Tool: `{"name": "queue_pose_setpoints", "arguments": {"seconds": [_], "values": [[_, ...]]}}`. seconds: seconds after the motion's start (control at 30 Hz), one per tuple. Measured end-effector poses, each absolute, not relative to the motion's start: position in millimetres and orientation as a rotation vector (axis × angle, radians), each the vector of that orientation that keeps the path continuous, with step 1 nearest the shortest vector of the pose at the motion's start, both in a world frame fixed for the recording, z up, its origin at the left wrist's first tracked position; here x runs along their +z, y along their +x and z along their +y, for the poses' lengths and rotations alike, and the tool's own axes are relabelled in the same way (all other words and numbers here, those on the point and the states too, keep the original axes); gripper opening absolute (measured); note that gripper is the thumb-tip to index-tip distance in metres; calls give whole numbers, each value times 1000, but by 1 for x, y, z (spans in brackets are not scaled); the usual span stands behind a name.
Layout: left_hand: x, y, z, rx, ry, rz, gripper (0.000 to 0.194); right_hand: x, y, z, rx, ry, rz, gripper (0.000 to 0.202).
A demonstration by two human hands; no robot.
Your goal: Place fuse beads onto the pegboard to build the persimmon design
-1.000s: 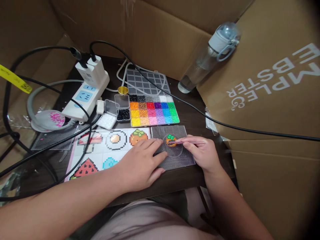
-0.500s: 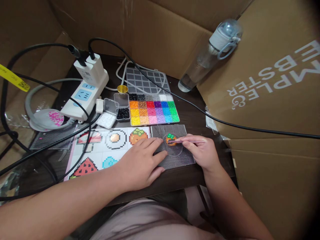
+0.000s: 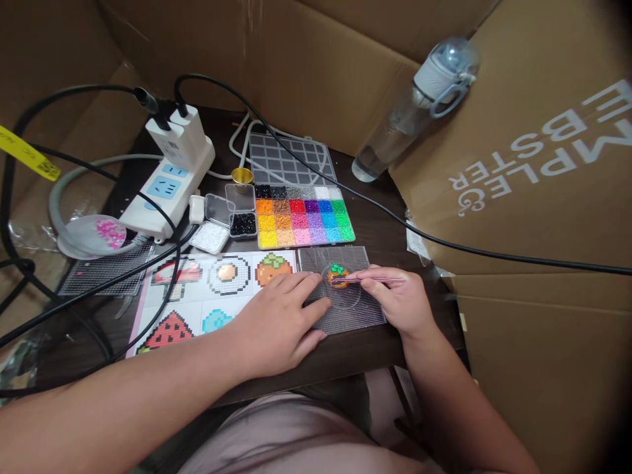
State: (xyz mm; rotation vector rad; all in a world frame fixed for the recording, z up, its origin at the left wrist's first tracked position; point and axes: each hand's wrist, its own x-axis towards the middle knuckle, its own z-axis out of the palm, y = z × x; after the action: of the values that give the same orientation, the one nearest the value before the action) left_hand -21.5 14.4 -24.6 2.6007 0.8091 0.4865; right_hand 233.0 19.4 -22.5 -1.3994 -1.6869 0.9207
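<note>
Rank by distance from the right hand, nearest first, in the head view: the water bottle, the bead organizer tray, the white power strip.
From the right hand:
1. Bead organizer tray, just up-left of the hand, beyond the pegboard.
2. Water bottle, far up, leaning on the cardboard.
3. White power strip, far left, at the table's back corner.

Right hand (image 3: 399, 304) with tweezers (image 3: 368, 280) at bead fruit (image 3: 338, 275) on pegboard (image 3: 345, 309); left hand (image 3: 279, 322) flat beside.

Dark wooden table (image 3: 375, 227) hemmed in by tall brown cardboard walls (image 3: 316, 59), under soft even light.
</note>
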Motion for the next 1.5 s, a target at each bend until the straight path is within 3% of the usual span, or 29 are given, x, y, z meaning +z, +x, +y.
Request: {"name": "queue_pose_setpoints", "arguments": {"seconds": [0.7,0.97,1.5], "values": [[-23,-23,12,488,2576,845,37,-9,236,27,810,-1422,-1646,16],[-18,-24,11,463,2555,882,41,7,222,87,715,-1468,-1770,26],[-17,-25,10,462,2505,888,43,12,140,165,876,-1268,-1962,19]]}}
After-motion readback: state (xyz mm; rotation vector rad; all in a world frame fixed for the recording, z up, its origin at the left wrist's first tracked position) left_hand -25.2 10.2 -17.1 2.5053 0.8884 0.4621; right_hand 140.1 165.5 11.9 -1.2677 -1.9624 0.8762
